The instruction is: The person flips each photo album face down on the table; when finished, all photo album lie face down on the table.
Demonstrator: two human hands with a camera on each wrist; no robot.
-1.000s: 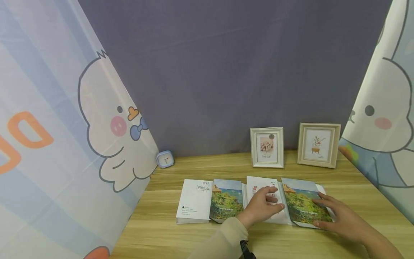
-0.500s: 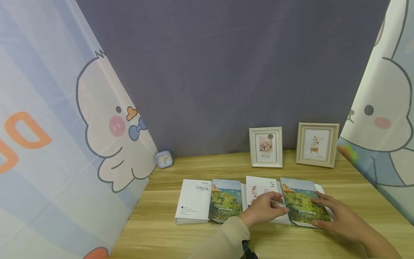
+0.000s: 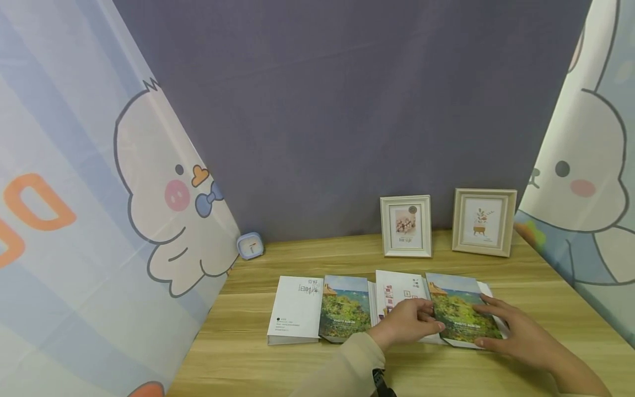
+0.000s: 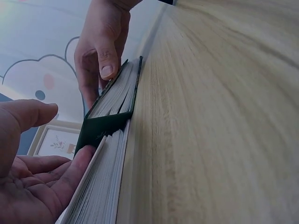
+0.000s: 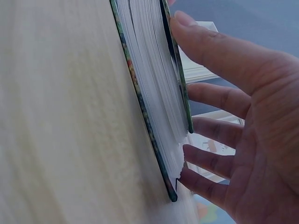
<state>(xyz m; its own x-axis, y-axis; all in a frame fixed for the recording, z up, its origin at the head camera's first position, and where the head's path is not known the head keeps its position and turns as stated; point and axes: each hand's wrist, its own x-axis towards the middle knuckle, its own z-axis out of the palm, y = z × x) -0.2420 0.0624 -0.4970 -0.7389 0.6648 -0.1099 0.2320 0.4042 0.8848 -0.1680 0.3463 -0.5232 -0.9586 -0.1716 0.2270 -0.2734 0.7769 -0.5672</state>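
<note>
Four books lie in a row on the wooden table. At the right end is a photo album (image 3: 463, 309) with a painted seaside-garden cover. My left hand (image 3: 409, 322) reaches over the white album (image 3: 392, 286) beside it; in the left wrist view, its fingertips touch the painted album's dark green spine (image 4: 93, 133), with the thumb apart. My right hand (image 3: 521, 333) lies along that album's right side. In the right wrist view, its thumb (image 5: 201, 39) is at the cover's edge and its spread fingers are at the page edges.
To the left lie a second painted album (image 3: 344, 309) and a white book (image 3: 296, 306) with black lettering. Two picture frames, one white (image 3: 428, 226) and one beige (image 3: 458, 220), stand behind. A small blue clock (image 3: 250, 246) sits at the back left, before a grey curtain (image 3: 322, 138).
My left hand has moved right and slightly down, from over the white album's cover to the painted album's spine. The right hand keeps its place at the album's right side.
</note>
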